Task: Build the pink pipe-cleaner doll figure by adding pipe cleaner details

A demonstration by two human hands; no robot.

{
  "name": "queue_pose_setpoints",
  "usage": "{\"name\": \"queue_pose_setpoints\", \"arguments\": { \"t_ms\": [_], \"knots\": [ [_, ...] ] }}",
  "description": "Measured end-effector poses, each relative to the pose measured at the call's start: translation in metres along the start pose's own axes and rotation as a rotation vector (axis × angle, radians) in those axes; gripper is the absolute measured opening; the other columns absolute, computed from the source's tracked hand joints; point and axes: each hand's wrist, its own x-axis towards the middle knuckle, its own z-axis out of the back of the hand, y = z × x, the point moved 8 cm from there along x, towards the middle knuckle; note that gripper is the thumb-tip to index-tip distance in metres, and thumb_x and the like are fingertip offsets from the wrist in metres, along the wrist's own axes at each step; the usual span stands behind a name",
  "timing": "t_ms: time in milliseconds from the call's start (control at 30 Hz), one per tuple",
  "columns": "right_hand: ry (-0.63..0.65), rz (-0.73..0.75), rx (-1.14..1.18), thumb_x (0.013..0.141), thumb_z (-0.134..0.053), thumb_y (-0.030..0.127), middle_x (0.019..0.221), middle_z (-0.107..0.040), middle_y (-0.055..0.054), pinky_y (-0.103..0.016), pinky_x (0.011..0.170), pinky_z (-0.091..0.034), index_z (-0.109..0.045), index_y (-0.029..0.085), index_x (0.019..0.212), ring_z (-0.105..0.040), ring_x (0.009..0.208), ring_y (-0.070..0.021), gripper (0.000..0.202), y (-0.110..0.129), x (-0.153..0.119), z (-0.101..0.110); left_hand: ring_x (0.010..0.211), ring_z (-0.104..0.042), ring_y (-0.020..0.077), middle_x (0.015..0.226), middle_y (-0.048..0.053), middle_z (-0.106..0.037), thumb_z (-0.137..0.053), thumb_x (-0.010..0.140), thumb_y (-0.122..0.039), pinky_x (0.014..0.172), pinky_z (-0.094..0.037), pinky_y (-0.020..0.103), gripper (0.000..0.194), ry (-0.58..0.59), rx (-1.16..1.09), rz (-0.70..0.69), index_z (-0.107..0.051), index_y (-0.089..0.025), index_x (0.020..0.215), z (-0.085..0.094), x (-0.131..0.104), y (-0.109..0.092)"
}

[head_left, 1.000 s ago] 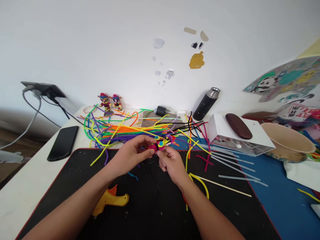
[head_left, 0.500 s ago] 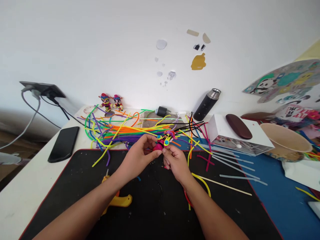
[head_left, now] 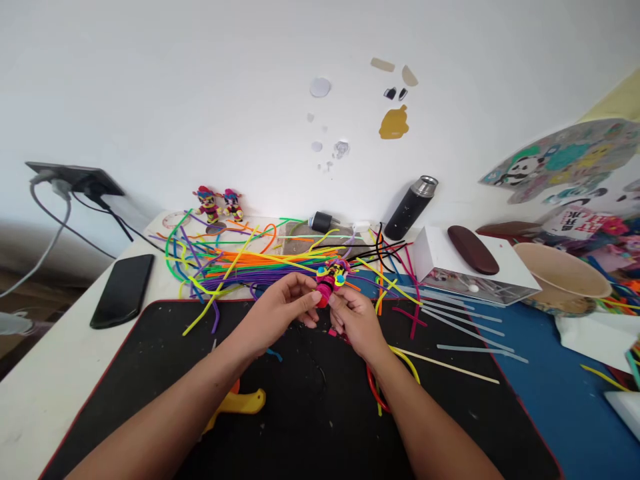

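Note:
A small colourful figure (head_left: pixel 327 283), magenta with yellow, blue and black parts, is held between both hands above the black mat (head_left: pixel 320 413). My left hand (head_left: pixel 295 300) pinches its lower magenta part from the left, thumb and fingers closed on it. From the right, my right hand (head_left: pixel 350 313) grips the figure's lower side with thumb and fingertips. Many coloured fuzzy stems (head_left: pixel 240 270) lie behind the hands. A yellow glue gun (head_left: pixel 240 402) rests on the mat, partly hidden under my left forearm.
Two finished figures (head_left: pixel 207 205) stand at the back left. A phone (head_left: pixel 123 291) lies at the left. At the back right are a black bottle (head_left: pixel 410 210), a white box (head_left: pixel 430 257) with a dark case (head_left: pixel 473 250) on it, and a beige bowl (head_left: pixel 560 267).
The figure has been turned more upright, so its magenta lower part now points down towards me. Both hands have shifted their fingers around it. The view has moved slightly.

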Motion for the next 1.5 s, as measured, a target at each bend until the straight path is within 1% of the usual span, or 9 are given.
{"name": "queue_pose_setpoints", "arguments": {
  "t_ms": [167, 433, 600, 800, 1067, 1167, 1300, 1400, 1500],
  "knots": [
    [-0.013, -0.008, 0.026, 0.087, -0.078, 0.064, 0.046, -0.042, 0.012, -0.021, 0.041, -0.029, -0.067, 0.019, 0.086, -0.038, 0.036, -0.0075, 0.046, -0.003, 0.001, 0.002, 0.068, -0.070, 0.0140, 0.085, -0.002, -0.067, -0.090, 0.078, -0.051, 0.063, -0.059, 0.026, 0.051, -0.017, -0.039, 0.008, -0.060, -0.018, 0.101, -0.004, -0.001, 0.004],
    [-0.010, -0.008, 0.031, 0.086, -0.079, 0.065, 0.046, -0.043, 0.011, -0.021, 0.040, -0.029, -0.060, 0.020, 0.078, -0.039, 0.035, -0.0073, 0.049, -0.005, 0.003, 0.003, 0.065, -0.067, 0.0132, 0.080, -0.003, -0.067, -0.090, 0.077, -0.041, 0.060, -0.055, 0.025, 0.044, -0.057, -0.080, -0.028, -0.059, -0.018, 0.097, -0.006, -0.001, 0.005],
    [-0.005, -0.007, 0.021, 0.087, -0.078, 0.065, 0.046, -0.042, 0.011, -0.021, 0.040, -0.028, -0.060, 0.021, 0.079, -0.039, 0.035, -0.0076, 0.049, -0.006, 0.003, 0.003, 0.065, -0.064, 0.0121, 0.079, -0.003, -0.066, -0.093, 0.072, -0.040, 0.057, -0.051, 0.023, 0.046, -0.079, -0.164, 0.014, -0.061, -0.018, 0.095, -0.010, -0.002, 0.009],
    [0.002, -0.008, 0.025, 0.087, -0.078, 0.066, 0.046, -0.043, 0.011, -0.022, 0.040, -0.029, -0.056, 0.022, 0.075, -0.040, 0.036, -0.0079, 0.051, -0.008, 0.003, 0.003, 0.066, -0.062, 0.0121, 0.081, -0.003, -0.065, -0.093, 0.072, -0.040, 0.057, -0.050, 0.024, 0.046, -0.070, -0.140, 0.008, -0.060, -0.018, 0.095, -0.009, -0.002, 0.008],
    [0.041, -0.014, 0.041, 0.088, -0.077, 0.065, 0.047, -0.043, 0.010, -0.022, 0.039, -0.027, -0.056, 0.022, 0.072, -0.039, 0.037, -0.0085, 0.051, -0.009, 0.002, -0.001, 0.067, -0.065, 0.0121, 0.084, -0.004, -0.062, -0.095, 0.072, -0.036, 0.059, -0.054, 0.024, 0.046, -0.032, -0.084, 0.049, -0.060, -0.019, 0.096, -0.005, -0.005, 0.004],
    [0.042, -0.013, 0.021, 0.090, -0.075, 0.063, 0.047, -0.044, 0.009, -0.022, 0.039, -0.027, -0.059, 0.022, 0.075, -0.039, 0.037, -0.0086, 0.047, -0.010, 0.002, 0.000, 0.068, -0.069, 0.0129, 0.087, -0.003, -0.066, -0.098, 0.068, -0.035, 0.061, -0.057, 0.025, 0.051, -0.041, -0.139, 0.097, -0.062, -0.018, 0.100, -0.005, -0.006, 0.008],
    [0.031, -0.001, -0.016, 0.091, -0.074, 0.061, 0.047, -0.044, 0.010, -0.021, 0.040, -0.028, -0.062, 0.021, 0.078, -0.039, 0.037, -0.0083, 0.044, -0.007, 0.002, 0.002, 0.068, -0.071, 0.0129, 0.084, -0.002, -0.068, -0.102, 0.061, -0.032, 0.065, -0.062, 0.026, 0.052, -0.039, -0.244, 0.180, -0.066, -0.016, 0.094, -0.007, -0.005, 0.015],
    [0.017, 0.001, -0.029, 0.090, -0.075, 0.060, 0.047, -0.043, 0.010, -0.021, 0.040, -0.029, -0.064, 0.020, 0.079, -0.039, 0.037, -0.0081, 0.043, -0.003, 0.002, 0.002, 0.071, -0.071, 0.0129, 0.085, -0.001, -0.070, -0.104, 0.058, -0.025, 0.067, -0.065, 0.025, 0.050, -0.072, -0.326, 0.195, -0.070, -0.015, 0.093, -0.005, -0.004, 0.017],
    [0.005, -0.005, -0.033, 0.090, -0.075, 0.060, 0.047, -0.044, 0.010, -0.021, 0.041, -0.030, -0.069, 0.019, 0.087, -0.039, 0.038, -0.0082, 0.042, -0.002, 0.002, 0.002, 0.072, -0.073, 0.0139, 0.083, -0.001, -0.072, -0.104, 0.057, -0.020, 0.068, -0.066, 0.025, 0.048, -0.097, -0.391, 0.195, -0.071, -0.015, 0.092, -0.003, -0.004, 0.018]
  ]
}}
